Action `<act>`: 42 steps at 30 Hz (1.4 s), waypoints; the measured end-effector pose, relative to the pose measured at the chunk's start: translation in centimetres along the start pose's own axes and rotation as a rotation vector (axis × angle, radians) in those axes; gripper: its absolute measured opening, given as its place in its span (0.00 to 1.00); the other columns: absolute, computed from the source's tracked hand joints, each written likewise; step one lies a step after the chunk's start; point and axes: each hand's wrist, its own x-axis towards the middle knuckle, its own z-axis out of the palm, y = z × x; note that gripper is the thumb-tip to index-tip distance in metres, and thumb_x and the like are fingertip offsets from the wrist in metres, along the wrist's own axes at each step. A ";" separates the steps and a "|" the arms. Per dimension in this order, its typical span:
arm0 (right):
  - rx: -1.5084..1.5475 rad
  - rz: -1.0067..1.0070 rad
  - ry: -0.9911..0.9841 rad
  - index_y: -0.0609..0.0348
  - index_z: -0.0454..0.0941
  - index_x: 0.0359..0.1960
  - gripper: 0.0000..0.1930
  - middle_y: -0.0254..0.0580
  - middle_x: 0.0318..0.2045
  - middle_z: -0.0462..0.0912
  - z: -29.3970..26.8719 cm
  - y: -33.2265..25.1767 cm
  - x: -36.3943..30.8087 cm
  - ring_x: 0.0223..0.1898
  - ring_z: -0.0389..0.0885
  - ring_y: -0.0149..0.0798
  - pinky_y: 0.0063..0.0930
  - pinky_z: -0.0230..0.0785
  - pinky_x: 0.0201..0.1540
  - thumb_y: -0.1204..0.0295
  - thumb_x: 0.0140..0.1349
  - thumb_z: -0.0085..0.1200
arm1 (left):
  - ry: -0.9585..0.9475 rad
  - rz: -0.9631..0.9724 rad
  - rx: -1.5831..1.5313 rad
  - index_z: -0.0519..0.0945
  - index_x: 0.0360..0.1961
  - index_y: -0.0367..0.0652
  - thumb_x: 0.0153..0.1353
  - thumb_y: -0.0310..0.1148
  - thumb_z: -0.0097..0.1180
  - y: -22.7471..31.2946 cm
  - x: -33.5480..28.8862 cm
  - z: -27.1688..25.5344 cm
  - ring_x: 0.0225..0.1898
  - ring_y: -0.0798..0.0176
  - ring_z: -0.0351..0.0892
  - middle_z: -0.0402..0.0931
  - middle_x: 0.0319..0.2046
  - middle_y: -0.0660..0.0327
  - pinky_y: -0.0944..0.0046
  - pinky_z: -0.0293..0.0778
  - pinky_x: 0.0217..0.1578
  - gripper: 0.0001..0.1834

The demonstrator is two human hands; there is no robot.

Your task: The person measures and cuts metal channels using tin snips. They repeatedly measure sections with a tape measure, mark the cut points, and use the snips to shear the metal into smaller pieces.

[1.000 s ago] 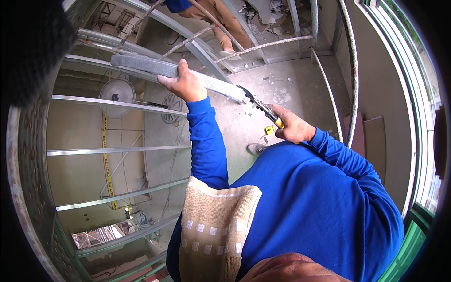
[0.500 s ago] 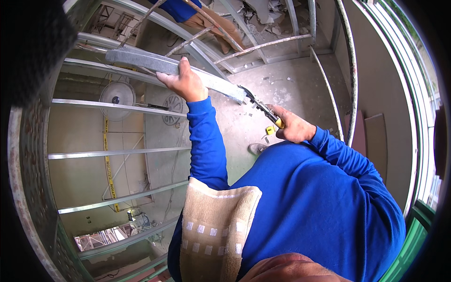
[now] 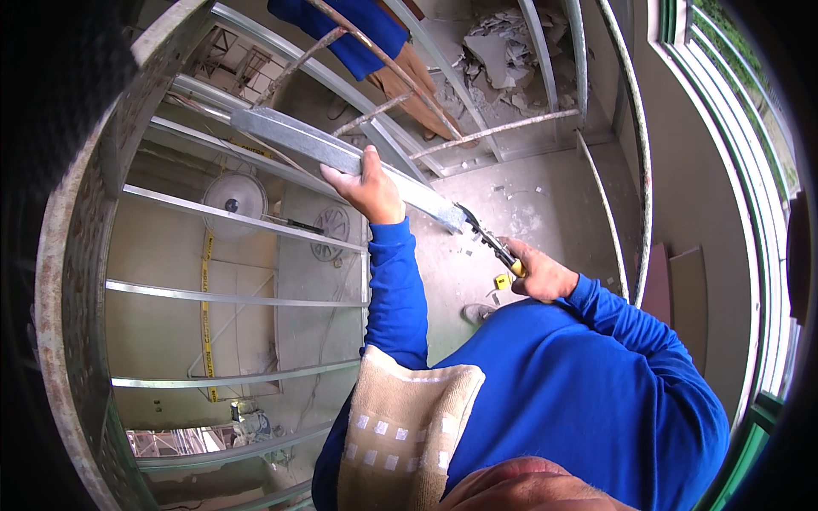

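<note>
My left hand [image 3: 371, 186] is closed around a grey metal stud [image 3: 298, 136], a long channel slanting from upper left down toward the middle. Its thumb points up along the far side of the piece. In my right hand [image 3: 542, 271] are the handles of tin snips [image 3: 489, 238], dark with a yellow grip end. The snips' jaws sit at the stud's near right end, touching it. Whether the blades are closed on the metal is too small to tell.
Metal framing studs [image 3: 239, 297] run across the left side. Rusty scaffold bars [image 3: 639, 153] stand at the right and far side. A person in blue [image 3: 366, 38] is beyond them. Below lie a yellow tape measure [image 3: 503, 281], a round fan [image 3: 234, 204] and a rubble heap [image 3: 503, 60].
The view has shifted, so my hands, the stud and the room appear lower and farther right. My grip on the stud and the snips looks the same.
</note>
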 end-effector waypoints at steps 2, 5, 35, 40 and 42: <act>0.001 0.043 -0.016 0.61 0.64 0.72 0.42 0.51 0.57 0.78 -0.2 -0.2 0.1 0.61 0.74 0.44 0.34 0.65 0.66 0.82 0.48 0.55 | -0.005 0.012 -0.003 0.53 0.73 0.25 0.62 0.18 0.58 -0.2 0.0 0.1 0.64 0.51 0.71 0.62 0.68 0.40 0.56 0.66 0.67 0.40; -0.038 0.060 -0.018 0.60 0.65 0.72 0.42 0.50 0.55 0.79 -0.2 -0.1 0.3 0.60 0.74 0.43 0.34 0.66 0.65 0.81 0.48 0.56 | 0.001 0.011 0.021 0.53 0.73 0.25 0.62 0.18 0.59 -0.6 0.1 0.2 0.65 0.50 0.71 0.63 0.67 0.40 0.55 0.67 0.67 0.40; -0.033 -0.051 0.031 0.63 0.71 0.60 0.33 0.56 0.41 0.79 0.0 0.8 0.5 0.46 0.79 0.50 0.41 0.72 0.52 0.77 0.46 0.60 | 0.017 -0.001 0.051 0.56 0.71 0.25 0.62 0.18 0.58 -0.9 -0.2 -0.1 0.62 0.51 0.72 0.66 0.65 0.42 0.55 0.67 0.65 0.38; -0.028 0.023 -0.026 0.61 0.67 0.68 0.39 0.52 0.51 0.79 -0.3 0.6 0.5 0.56 0.76 0.45 0.36 0.68 0.61 0.79 0.47 0.57 | 0.029 -0.023 0.074 0.56 0.71 0.25 0.62 0.17 0.58 -1.0 -0.3 -0.2 0.63 0.51 0.71 0.65 0.66 0.42 0.55 0.66 0.66 0.38; -0.026 0.066 -0.051 0.61 0.65 0.71 0.42 0.50 0.55 0.79 -0.5 0.3 0.4 0.60 0.75 0.42 0.34 0.65 0.65 0.81 0.48 0.55 | 0.025 -0.023 0.060 0.55 0.72 0.25 0.62 0.17 0.58 -1.1 -0.4 -0.2 0.64 0.51 0.71 0.65 0.66 0.42 0.56 0.66 0.66 0.38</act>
